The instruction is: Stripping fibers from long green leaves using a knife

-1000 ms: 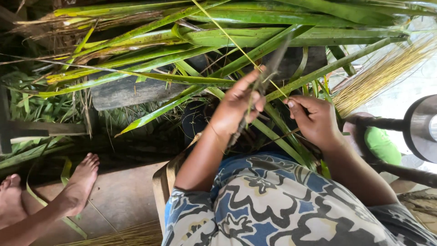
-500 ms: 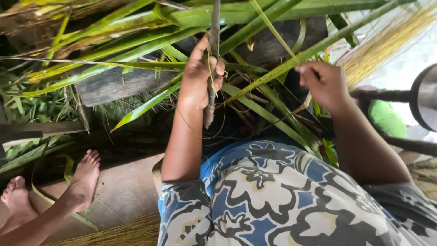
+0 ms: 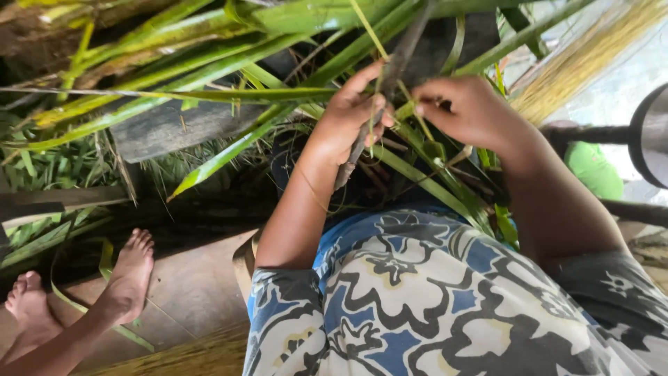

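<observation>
Left hand (image 3: pixel 351 115), at the frame's twelve o'clock, clenched around a dark knife (image 3: pixel 379 97) with blade angled up to meet the palm leaflet (image 3: pixel 410 115); right hand (image 3: pixel 470 111), at its three o'clock, pinching that leaflet taut against the blade.

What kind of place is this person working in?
Probably an outdoor or open-sided spot for stripping palm leaves by hand: long green leaves piled about, a bundle of yellow leaf ribs, and another person's bare feet on the ground.
</observation>
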